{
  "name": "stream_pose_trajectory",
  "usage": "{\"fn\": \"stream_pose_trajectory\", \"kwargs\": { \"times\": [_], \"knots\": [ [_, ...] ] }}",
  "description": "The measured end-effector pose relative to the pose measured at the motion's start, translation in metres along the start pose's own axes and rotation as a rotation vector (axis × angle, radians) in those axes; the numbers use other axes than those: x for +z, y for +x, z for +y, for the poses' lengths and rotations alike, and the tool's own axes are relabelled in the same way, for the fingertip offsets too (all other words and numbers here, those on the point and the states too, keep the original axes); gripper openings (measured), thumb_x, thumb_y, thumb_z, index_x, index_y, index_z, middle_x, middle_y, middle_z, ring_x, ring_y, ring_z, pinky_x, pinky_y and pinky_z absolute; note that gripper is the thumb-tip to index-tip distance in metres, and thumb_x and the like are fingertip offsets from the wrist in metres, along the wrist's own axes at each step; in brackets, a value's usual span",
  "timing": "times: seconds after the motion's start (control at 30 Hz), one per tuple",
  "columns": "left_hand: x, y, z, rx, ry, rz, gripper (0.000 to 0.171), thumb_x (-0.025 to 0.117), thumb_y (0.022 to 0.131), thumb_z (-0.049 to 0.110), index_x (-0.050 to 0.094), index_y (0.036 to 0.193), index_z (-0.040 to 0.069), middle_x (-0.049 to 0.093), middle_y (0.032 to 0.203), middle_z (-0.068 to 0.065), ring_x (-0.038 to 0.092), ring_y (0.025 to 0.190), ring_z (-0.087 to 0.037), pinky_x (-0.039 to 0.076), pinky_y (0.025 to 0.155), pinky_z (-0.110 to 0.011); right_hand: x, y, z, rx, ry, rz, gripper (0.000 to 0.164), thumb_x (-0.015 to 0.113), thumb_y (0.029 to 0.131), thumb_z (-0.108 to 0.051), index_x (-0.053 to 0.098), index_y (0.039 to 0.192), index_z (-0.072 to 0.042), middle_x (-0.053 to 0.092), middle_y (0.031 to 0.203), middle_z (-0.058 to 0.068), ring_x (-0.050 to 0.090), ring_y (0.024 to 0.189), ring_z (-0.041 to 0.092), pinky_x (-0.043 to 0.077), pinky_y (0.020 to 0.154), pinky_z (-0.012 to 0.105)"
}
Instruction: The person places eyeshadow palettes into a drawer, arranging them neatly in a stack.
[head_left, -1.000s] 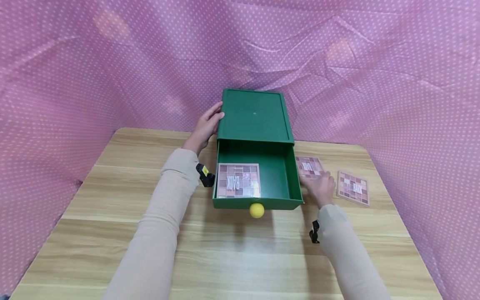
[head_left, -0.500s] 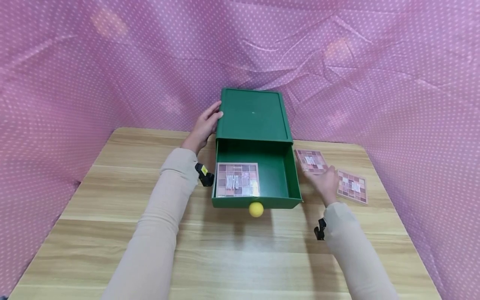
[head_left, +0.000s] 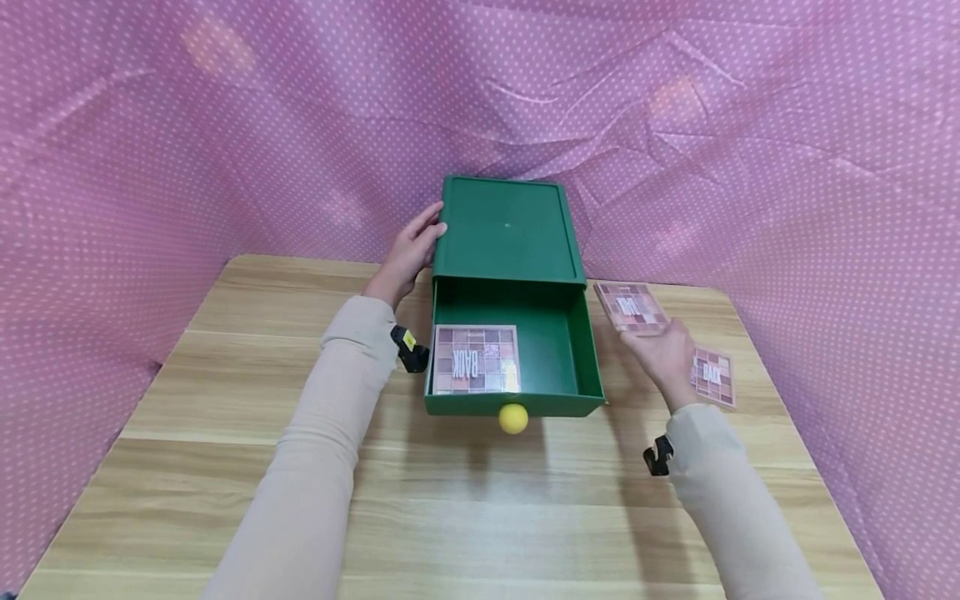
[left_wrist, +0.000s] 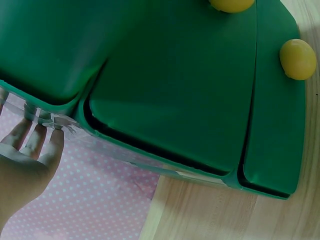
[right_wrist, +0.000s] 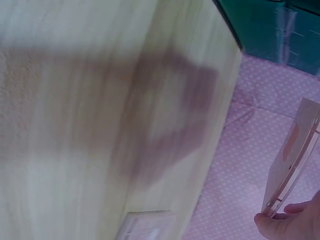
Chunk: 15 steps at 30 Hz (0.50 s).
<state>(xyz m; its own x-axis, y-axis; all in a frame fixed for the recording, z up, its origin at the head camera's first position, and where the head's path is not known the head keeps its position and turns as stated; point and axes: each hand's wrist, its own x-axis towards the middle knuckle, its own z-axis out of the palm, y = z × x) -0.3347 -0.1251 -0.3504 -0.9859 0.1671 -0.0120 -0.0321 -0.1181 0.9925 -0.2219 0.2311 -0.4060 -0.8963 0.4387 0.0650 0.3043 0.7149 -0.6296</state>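
A green drawer unit stands at the back of the table, its top drawer pulled out. One pink checkered eyeshadow palette lies in the drawer's left half. My left hand rests against the unit's left side, fingers extended along it in the left wrist view. To the right of the drawer, my right hand pinches another palette by its near edge. The right wrist view shows this held palette raised off the table. A third palette lies on the table, partly hidden behind the right hand.
A yellow round knob sticks out from the open drawer's front. Lower drawer fronts with yellow knobs show in the left wrist view. Pink dotted cloth hangs behind and beside the wooden table.
My right hand has moved to the right and slightly away from me, lifting the palette off the table, away from the drawer's side. The left hand and drawer unit have stayed put.
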Motion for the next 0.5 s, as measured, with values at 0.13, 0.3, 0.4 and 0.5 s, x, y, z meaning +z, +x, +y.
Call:
{"fn": "stream_pose_trajectory", "kwargs": {
  "times": [0.13,0.3,0.4,0.5],
  "knots": [
    [0.0,0.001,0.001,0.005,0.003,-0.002,0.044,0.048,0.089,0.025,0.037,0.132,0.026,0.033,0.133,0.004,0.046,0.099,-0.018,0.037,0.079,-0.036,-0.005,0.003,0.0,-0.031,0.073,0.021,0.065,0.069,0.062,-0.041,0.045,0.102,0.005,0.05,0.089,0.017,0.047,0.076,0.029,0.042,0.067,0.043],
    [0.0,0.002,0.001,0.016,0.001,-0.01,0.044,0.047,0.09,0.024,0.037,0.132,0.025,0.033,0.133,0.003,0.048,0.096,-0.017,0.04,0.074,-0.031,-0.018,0.002,-0.009,-0.035,0.048,0.02,0.069,0.068,0.062,-0.044,0.046,0.105,0.005,0.051,0.09,0.018,0.048,0.079,0.03,0.042,0.067,0.043],
    [0.0,0.002,0.001,0.012,0.005,-0.014,0.044,0.047,0.09,0.025,0.036,0.132,0.025,0.033,0.133,0.003,0.047,0.099,-0.018,0.041,0.072,-0.029,-0.031,-0.004,-0.022,-0.019,0.008,-0.017,0.085,0.065,0.064,-0.048,0.037,0.121,0.009,0.049,0.105,0.025,0.046,0.094,0.038,0.038,0.078,0.047],
    [0.0,0.002,0.001,0.001,0.011,-0.016,0.044,0.048,0.089,0.026,0.036,0.132,0.026,0.032,0.133,0.003,0.046,0.103,-0.019,0.041,0.072,-0.028,-0.04,-0.005,-0.026,-0.04,0.016,-0.034,0.095,0.064,0.066,-0.05,0.026,0.13,0.009,0.041,0.118,0.028,0.039,0.106,0.041,0.033,0.085,0.049]
  ]
}}
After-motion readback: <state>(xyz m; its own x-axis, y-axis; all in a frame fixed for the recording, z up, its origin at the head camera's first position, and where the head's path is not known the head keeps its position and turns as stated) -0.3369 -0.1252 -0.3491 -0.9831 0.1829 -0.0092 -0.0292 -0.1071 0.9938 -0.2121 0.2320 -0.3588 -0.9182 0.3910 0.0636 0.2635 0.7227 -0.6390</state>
